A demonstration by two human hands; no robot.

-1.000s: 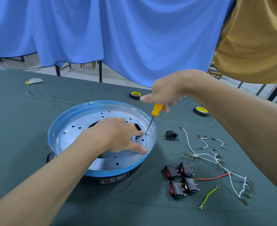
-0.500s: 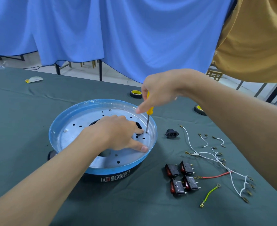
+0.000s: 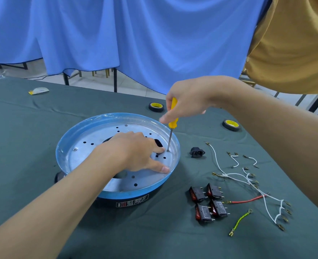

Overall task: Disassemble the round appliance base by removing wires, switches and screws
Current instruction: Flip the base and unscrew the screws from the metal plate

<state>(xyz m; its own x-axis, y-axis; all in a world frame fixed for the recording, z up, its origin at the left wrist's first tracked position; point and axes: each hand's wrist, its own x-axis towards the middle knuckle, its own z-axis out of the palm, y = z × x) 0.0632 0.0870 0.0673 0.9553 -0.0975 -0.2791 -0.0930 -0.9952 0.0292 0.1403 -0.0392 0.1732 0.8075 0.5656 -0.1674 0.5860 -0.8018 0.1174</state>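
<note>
Standing nearly upright, the screwdriver [image 3: 173,116], gripped by curled fingers of the right hand [image 3: 189,101], meets a screw [image 3: 167,150] at the right edge of the round appliance base [image 3: 117,115]; the left hand [image 3: 135,150], fingers spread, presses just left of it.

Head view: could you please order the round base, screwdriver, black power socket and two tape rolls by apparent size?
1. round base
2. screwdriver
3. Unranked: power socket, left tape roll and right tape roll look alike, and the rolls lie farther away.
</note>
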